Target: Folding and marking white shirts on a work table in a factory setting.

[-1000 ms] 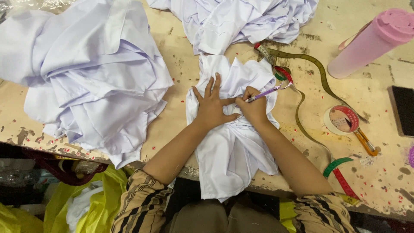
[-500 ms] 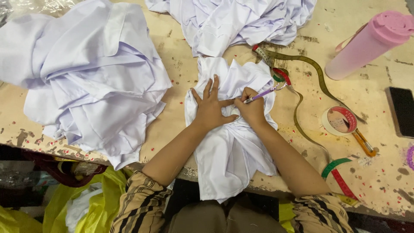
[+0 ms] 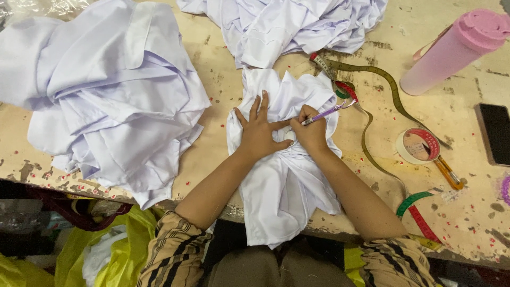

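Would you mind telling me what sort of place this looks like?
Probably a garment or tailoring workshop: piles of white shirts on a worn worktable, a measuring tape, and the right hand marking white cloth with a purple pen.

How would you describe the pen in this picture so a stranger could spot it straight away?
Start at the pink bottle at the table's far right corner, then move left to the white garment under both hands. The right hand holds the pen there while the left hand lies flat on the cloth. It is the only thin purple stick, unlike the measuring tape nearby.
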